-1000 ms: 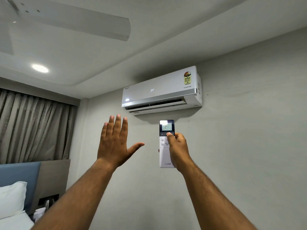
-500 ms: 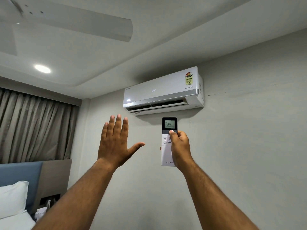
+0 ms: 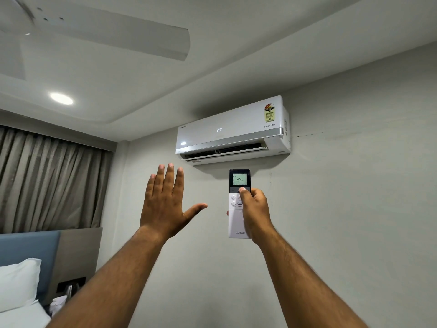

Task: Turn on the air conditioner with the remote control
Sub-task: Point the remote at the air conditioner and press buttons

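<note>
A white wall-mounted air conditioner (image 3: 233, 130) hangs high on the wall, its front panel lit with "24" and its lower flap open. Just below it I hold up a white remote control (image 3: 237, 204) with a dark top and a lit screen reading 24. My right hand (image 3: 256, 213) grips the remote upright, thumb on the buttons under the screen. My left hand (image 3: 165, 202) is raised flat beside it, to the left, fingers spread and empty, palm facing the unit.
A ceiling fan blade (image 3: 132, 34) reaches overhead at top left, near a round ceiling light (image 3: 61, 98). Grey curtains (image 3: 47, 181) hang at left above a blue headboard (image 3: 28, 247) and a white pillow (image 3: 16, 282).
The remote has risen slightly toward the air conditioner, with my thumb still on its buttons. My left hand has kept its raised, spread pose.
</note>
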